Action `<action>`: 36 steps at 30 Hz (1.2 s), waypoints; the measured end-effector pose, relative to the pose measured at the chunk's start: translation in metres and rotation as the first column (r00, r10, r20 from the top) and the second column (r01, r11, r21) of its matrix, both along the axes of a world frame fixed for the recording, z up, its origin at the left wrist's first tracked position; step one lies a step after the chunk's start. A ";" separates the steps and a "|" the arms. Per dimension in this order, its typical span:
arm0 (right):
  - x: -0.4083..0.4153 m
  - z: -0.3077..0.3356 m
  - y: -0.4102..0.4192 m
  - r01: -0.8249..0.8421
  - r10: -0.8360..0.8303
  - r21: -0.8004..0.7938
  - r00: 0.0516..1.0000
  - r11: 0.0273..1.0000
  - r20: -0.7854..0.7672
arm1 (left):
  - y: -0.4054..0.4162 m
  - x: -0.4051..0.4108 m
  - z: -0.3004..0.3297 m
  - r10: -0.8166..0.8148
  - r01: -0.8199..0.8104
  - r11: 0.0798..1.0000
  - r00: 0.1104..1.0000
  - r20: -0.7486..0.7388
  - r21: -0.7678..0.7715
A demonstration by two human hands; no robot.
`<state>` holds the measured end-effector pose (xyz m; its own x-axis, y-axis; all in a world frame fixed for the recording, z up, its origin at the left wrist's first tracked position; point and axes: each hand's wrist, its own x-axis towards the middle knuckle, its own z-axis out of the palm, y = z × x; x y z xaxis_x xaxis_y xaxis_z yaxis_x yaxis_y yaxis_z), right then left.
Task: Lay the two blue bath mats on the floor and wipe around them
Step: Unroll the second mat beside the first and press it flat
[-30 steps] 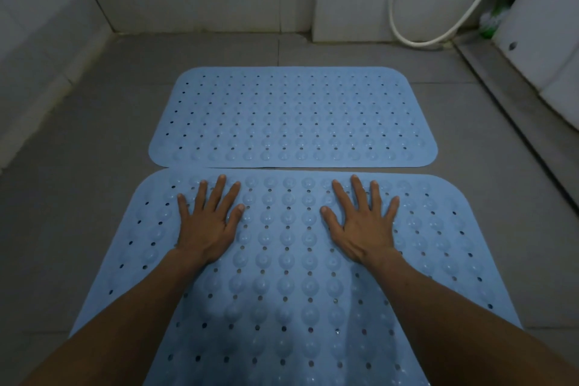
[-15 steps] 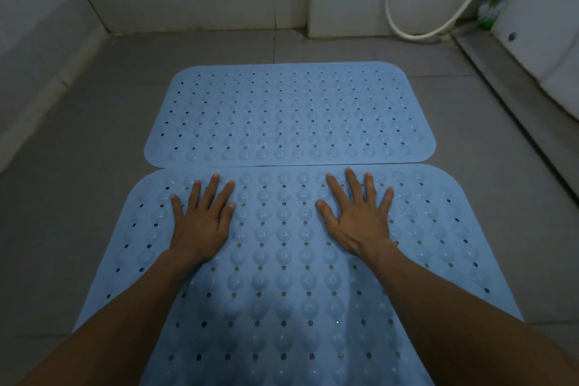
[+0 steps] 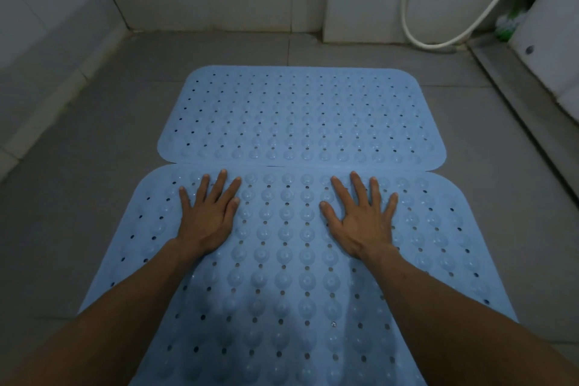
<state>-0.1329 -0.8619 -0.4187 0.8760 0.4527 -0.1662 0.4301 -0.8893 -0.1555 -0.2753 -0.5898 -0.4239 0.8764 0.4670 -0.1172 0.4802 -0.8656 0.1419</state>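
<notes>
Both hands, left hand [image 3: 206, 222] and right hand [image 3: 360, 222], lie spread flat on the near mat [image 3: 288, 260] at lower centre, gripping nothing. It looks thin, floppy and rubbery; its suction cups likely cling to the floor [image 3: 94, 197], so lift by a corner.

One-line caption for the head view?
Both hands, left and right, pressed flat on the near mat, which abuts the far mat.

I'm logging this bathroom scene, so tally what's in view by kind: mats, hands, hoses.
Blue bath mats: 2, far mat and near mat
Hands: 2, left hand and right hand, flat on the near mat
White hose: 1
Total: 5
</notes>
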 end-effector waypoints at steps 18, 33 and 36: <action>-0.057 0.017 0.121 -0.191 0.184 0.120 0.981 0.974 0.066 | 0.049 -0.014 0.025 0.001 0.000 1.000 0.999 0.033 -0.027; -0.078 0.004 0.191 -0.028 0.025 0.073 0.999 0.997 0.033 | 0.054 -0.009 -0.007 -0.124 0.106 0.986 0.981 0.147 0.126; -0.078 0.004 0.189 -0.068 0.066 0.043 0.997 0.997 0.045 | 0.058 -0.005 -0.005 -0.185 0.169 0.980 0.968 0.168 0.102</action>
<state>-0.2113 -0.6726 -0.4145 0.8497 0.5164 -0.1067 0.4953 -0.8510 -0.1743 -0.2804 -0.5319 -0.4285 0.9492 0.3043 0.0802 0.2925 -0.9471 0.1318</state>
